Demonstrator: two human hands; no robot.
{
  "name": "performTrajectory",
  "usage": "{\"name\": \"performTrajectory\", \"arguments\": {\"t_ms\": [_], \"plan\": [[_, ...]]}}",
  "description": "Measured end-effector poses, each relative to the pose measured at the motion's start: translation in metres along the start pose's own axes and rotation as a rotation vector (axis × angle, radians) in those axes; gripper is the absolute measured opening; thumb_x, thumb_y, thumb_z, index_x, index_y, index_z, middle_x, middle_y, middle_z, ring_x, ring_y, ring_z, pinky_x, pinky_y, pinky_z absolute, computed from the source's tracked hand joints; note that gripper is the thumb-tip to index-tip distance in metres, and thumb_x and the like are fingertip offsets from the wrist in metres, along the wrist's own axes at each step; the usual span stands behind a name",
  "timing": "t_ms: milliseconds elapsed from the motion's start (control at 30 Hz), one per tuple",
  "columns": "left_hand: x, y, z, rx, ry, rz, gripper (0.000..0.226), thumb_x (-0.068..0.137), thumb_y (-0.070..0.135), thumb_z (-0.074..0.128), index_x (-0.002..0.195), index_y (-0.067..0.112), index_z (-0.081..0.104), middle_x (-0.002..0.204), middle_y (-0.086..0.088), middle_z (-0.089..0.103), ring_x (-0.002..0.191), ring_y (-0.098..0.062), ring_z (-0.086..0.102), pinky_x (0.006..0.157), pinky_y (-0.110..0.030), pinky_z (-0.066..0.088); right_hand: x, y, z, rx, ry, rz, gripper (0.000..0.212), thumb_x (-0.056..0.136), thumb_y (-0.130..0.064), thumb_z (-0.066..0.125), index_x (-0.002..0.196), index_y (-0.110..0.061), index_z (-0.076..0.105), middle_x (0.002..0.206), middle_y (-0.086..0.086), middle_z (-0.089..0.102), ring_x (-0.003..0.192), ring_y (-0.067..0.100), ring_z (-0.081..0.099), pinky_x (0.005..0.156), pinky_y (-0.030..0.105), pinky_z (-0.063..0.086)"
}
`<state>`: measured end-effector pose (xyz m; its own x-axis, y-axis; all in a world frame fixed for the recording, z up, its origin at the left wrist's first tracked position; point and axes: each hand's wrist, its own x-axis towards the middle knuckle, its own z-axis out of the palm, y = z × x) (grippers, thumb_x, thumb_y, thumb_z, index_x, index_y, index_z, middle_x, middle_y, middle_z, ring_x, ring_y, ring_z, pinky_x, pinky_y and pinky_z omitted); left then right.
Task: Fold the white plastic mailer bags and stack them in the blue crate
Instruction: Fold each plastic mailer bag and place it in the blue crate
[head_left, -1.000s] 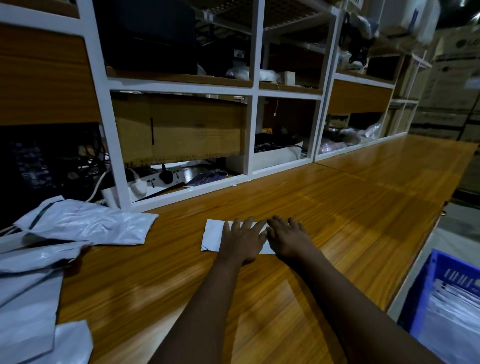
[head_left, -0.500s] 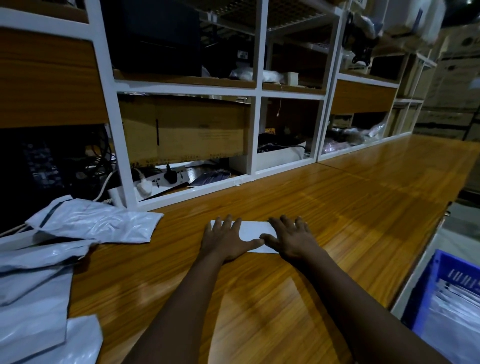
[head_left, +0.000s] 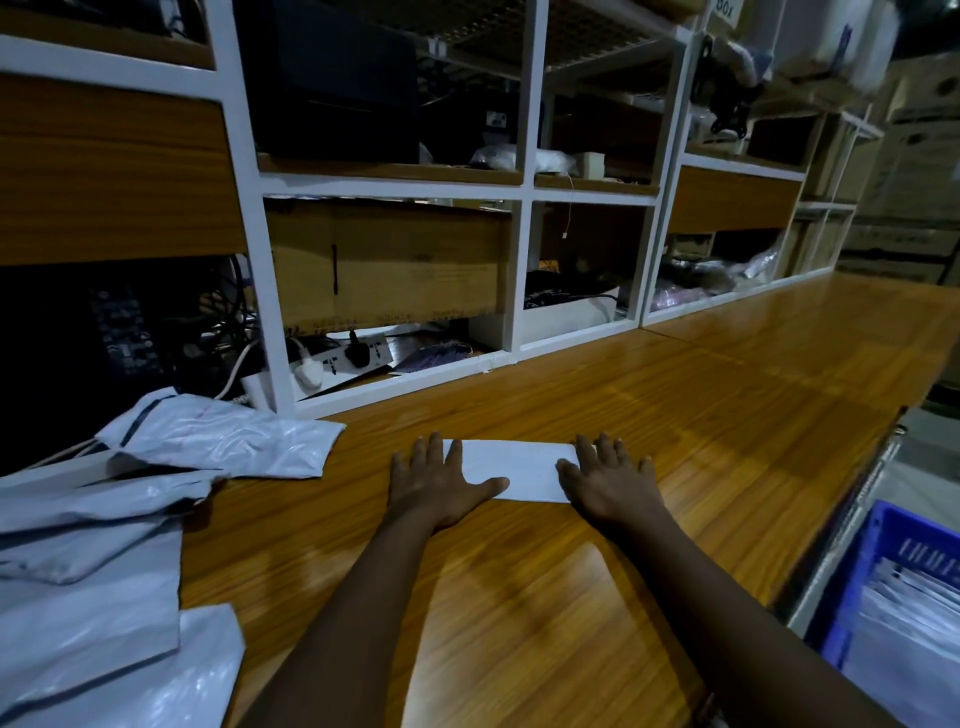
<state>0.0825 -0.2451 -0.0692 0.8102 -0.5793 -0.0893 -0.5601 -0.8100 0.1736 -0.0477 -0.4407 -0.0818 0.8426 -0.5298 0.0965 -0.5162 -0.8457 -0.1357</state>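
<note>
**Folded mailer under two flat palms: handling notes**

Obs. The folded mailer (head_left: 511, 467) lies as a narrow white strip on the wooden worktop (head_left: 727, 395), a little way out from the white shelving (head_left: 524, 192). The left hand (head_left: 436, 478) covers its left end and the right hand (head_left: 608, 483) its right end. Both hands lie flat with fingers straight and spread, pressing down. Nothing is gripped or pinched, and the middle of the strip shows bare between them.

Surroundings. The loose mailers (head_left: 218, 436) sit in a rumpled heap at the left end of the worktop, well apart from the strip. The blue crate (head_left: 878, 525) stands below the worktop edge on the right, with flat white bags (head_left: 909, 608) already in it.

Judgement, material. Thin plastic film: very light, limp, not fragile. The heap's glossy wrinkles suggest a slick surface that holds a crease poorly. The folded layers probably trap air and want to spring open once the pressure comes off. The varnished top looks slippery too, so the strip may skate under a sideways push.

Judgement, where to hold. Pinch through all the layers at once, thumb slid under the near long edge and fingers on top, at or near one short end. A second pinch at the other end would keep the fold closed during the carry. Lifting by a single top layer would likely unroll it. In the crate, lay it flat on the stack and press before letting go.
</note>
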Motion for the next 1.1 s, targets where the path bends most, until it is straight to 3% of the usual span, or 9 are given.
{"name": "performTrajectory", "arguments": {"t_ms": [133,267,367,500,600,733,900,967,1100], "plan": [[-0.010,-0.005,0.001,-0.014,0.025,-0.004,0.089,0.090,0.079,0.017,0.158,0.025,-0.003,0.165,-0.005,-0.014,0.151,-0.026,-0.013,0.120,-0.051,-0.008,-0.008,0.006,0.004,-0.076,0.021,0.008,0.068,0.100,-0.057,0.007,0.155,-0.020,0.017,0.164,0.015,0.009,0.150,0.041,0.009,0.112,0.068,0.014],[-0.019,-0.005,0.001,-0.047,0.140,-0.016,0.078,0.097,0.069,0.015,0.158,0.023,0.005,0.166,-0.006,-0.002,0.152,-0.028,-0.005,0.121,-0.052,-0.004,-0.020,0.010,0.004,-0.202,0.099,0.026,0.079,0.092,-0.056,0.000,0.148,-0.015,0.036,0.155,0.018,0.033,0.143,0.046,0.027,0.106,0.069,0.027],[-0.027,-0.001,0.002,0.007,0.290,0.035,0.070,0.100,0.061,0.020,0.158,0.022,0.015,0.165,-0.005,0.011,0.152,-0.026,0.004,0.120,-0.051,0.000,-0.027,0.007,0.001,-0.257,0.146,-0.027,0.061,0.101,-0.047,0.024,0.148,-0.010,0.037,0.154,0.019,0.035,0.142,0.044,0.029,0.108,0.065,0.029],[-0.033,0.012,0.000,0.043,0.343,0.120,0.060,0.104,0.051,0.025,0.156,0.022,0.023,0.164,-0.003,0.018,0.151,-0.024,0.011,0.120,-0.048,0.003,-0.028,-0.010,0.001,-0.211,0.186,-0.193,0.064,0.095,-0.046,0.038,0.140,-0.002,0.047,0.143,0.024,0.048,0.131,0.045,0.045,0.102,0.065,0.038],[-0.029,0.029,0.000,0.073,0.400,0.210,0.053,0.106,0.041,0.028,0.155,0.020,0.026,0.163,-0.002,0.022,0.150,-0.023,0.015,0.121,-0.049,0.008,-0.024,-0.025,-0.002,-0.140,0.217,-0.302,0.056,0.095,-0.033,0.059,0.138,0.002,0.050,0.141,0.027,0.050,0.130,0.046,0.049,0.101,0.066,0.040],[-0.016,0.042,0.003,0.181,0.420,0.318,0.052,0.105,0.032,0.039,0.154,0.017,0.027,0.162,-0.006,0.023,0.150,-0.026,0.015,0.120,-0.052,0.008,-0.015,-0.031,-0.008,0.036,0.242,-0.267,0.059,0.101,-0.038,0.032,0.147,-0.003,0.041,0.154,0.020,0.038,0.144,0.037,0.033,0.114,0.056,0.028],[0.001,0.051,0.006,0.174,0.454,0.354,0.047,0.105,0.028,0.038,0.151,0.017,0.033,0.159,-0.005,0.031,0.148,-0.025,0.022,0.119,-0.050,0.011,0.003,-0.024,0.003,0.094,0.223,-0.256,0.065,0.099,-0.043,0.020,0.142,-0.001,0.048,0.149,0.021,0.045,0.139,0.038,0.041,0.108,0.058,0.036],[0.010,0.054,0.010,0.161,0.418,0.356,0.049,0.106,0.032,0.035,0.152,0.016,0.032,0.159,-0.006,0.032,0.147,-0.026,0.025,0.119,-0.048,0.014,0.010,-0.023,0.005,0.069,0.188,-0.261,0.075,0.096,-0.049,0.010,0.142,-0.003,0.048,0.148,0.019,0.046,0.138,0.038,0.042,0.107,0.057,0.037],[0.022,0.052,0.017,0.048,0.243,0.304,0.056,0.106,0.045,0.023,0.156,0.019,0.020,0.163,-0.008,0.021,0.150,-0.030,0.017,0.120,-0.050,0.012,0.015,-0.027,0.002,-0.013,0.107,-0.230,0.076,0.093,-0.049,0.003,0.151,-0.013,0.035,0.158,0.009,0.034,0.147,0.034,0.026,0.115,0.055,0.022]]}}
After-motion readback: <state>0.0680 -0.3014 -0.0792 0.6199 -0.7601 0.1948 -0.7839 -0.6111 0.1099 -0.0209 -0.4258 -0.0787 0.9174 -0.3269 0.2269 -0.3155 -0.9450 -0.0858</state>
